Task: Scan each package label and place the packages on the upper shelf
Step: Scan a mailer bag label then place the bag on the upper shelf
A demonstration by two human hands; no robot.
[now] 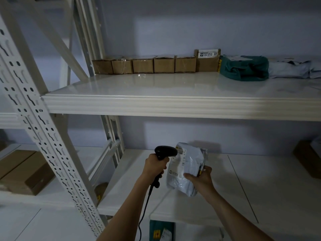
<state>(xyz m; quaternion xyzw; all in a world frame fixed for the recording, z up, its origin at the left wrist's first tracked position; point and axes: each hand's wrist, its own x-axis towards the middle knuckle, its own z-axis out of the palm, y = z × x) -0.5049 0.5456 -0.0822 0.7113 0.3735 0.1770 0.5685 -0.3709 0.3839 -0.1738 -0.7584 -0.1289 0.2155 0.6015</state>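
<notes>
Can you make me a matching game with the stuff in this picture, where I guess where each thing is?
Things:
1. black scanner
2. grey mailer bag
3. row of brown boxes
4. green bag

Places:
A. on the upper shelf, right of the tall labelled box
B. held in the right hand
C. held in the left hand
D. lined up at the back left of the upper shelf

Pairs: 1-C, 2-B, 3-D, 4-A

Boxes rowed along upper shelf rear, bags to their right
</notes>
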